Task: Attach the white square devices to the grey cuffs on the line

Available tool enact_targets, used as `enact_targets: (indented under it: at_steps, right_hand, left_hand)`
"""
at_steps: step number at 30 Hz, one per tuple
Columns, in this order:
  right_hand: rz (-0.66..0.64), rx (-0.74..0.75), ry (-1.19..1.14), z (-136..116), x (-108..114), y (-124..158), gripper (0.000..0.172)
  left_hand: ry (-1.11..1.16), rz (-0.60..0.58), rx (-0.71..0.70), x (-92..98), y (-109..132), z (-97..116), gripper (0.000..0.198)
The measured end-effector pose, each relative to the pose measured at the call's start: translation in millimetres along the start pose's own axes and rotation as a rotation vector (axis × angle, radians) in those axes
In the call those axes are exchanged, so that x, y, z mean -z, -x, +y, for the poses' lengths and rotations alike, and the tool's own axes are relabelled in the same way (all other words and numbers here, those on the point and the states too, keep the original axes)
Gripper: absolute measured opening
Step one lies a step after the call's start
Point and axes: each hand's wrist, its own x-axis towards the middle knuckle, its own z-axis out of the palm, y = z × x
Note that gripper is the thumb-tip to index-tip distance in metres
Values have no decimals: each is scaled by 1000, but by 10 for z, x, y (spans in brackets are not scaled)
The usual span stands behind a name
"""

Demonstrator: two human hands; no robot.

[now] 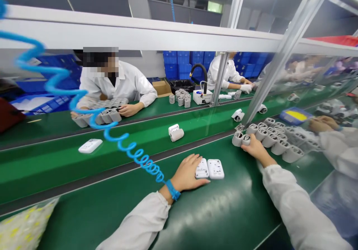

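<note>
My left hand lies palm down on the green worktop, its fingers spread and resting against a flat white case. A second white case lies right beside it, its inner side with small dark parts facing up. A blue band joined to a coiled cord circles my left wrist. At the right, my right hand has its fingers closed round a small grey rolled piece. Another grey roll touches that one on its left. Rows of similar rolls stand just beyond my right hand.
A green conveyor runs across, carrying a white case and a white piece with a grey roll. The blue coiled cord hangs at the left. A metal post rises near the rolls. Co-workers sit opposite and at the right.
</note>
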Motion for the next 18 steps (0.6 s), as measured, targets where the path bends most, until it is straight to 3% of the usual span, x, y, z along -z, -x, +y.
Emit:
enact_targets:
  at_steps: [4,8,13,16,18]
  right_hand:
    - [-130,91,225,-35,349,-91,52]
    - [-110,74,188,37,559,-51,49]
    - [96,-72,79,153,353,384,59]
    - [168,-193,32,206,160,649,60]
    - [139,-210,51,229,126,729,62]
  left_hand:
    - [-36,-45,49,-28,29,26,76]
    - [79,38,103,4,36,-18,84]
    - [161,292,281,-8,67,-102,87]
    - [168,349,325,-11,81,-174,86]
    - [192,360,350,-13,82,-203,87]
